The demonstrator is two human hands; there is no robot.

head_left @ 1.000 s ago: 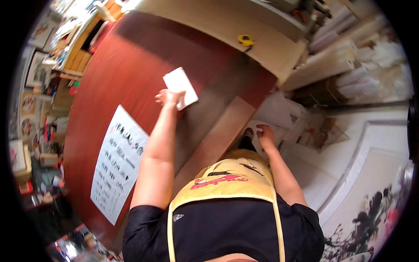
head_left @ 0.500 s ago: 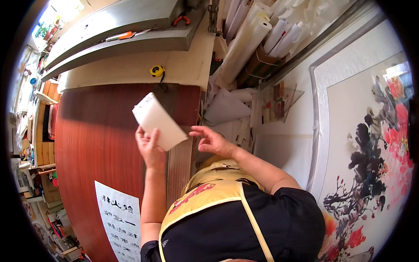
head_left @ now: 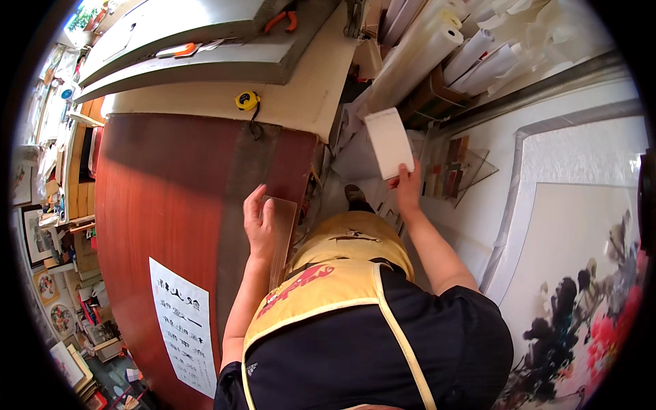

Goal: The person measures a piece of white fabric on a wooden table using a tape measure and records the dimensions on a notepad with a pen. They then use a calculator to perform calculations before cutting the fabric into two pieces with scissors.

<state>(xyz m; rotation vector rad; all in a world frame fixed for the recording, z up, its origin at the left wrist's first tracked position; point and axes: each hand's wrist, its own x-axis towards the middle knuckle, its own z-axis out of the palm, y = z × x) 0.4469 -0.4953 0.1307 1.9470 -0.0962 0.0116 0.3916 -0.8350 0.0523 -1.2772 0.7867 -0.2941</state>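
My right hand (head_left: 404,186) is closed on the lower end of a flat white rectangular pad (head_left: 389,143), perhaps folded paper. It holds the pad up off the right side of the table, with thumb on top and the other fingers partly hidden beneath. My left hand (head_left: 258,224) is over the table's right edge, thumb apart from the fingers and nothing visible in it. Right beside it lies a long clear ridged strip (head_left: 284,229) along the table edge. A sheet with black brush writing (head_left: 181,328) lies on the red-brown table (head_left: 164,198), left of my left forearm.
A yellow tape measure (head_left: 247,101) sits on the pale board beyond the table. Thick grey slabs (head_left: 184,72) carry an orange-handled cutter (head_left: 179,50) and red pliers (head_left: 281,20). Paper rolls (head_left: 417,68) stand at far right, near a flower painting (head_left: 574,287).
The white pad has passed from my left hand to my right and moved right, away from over the table. My left hand has let go and lowered toward the clear strip.
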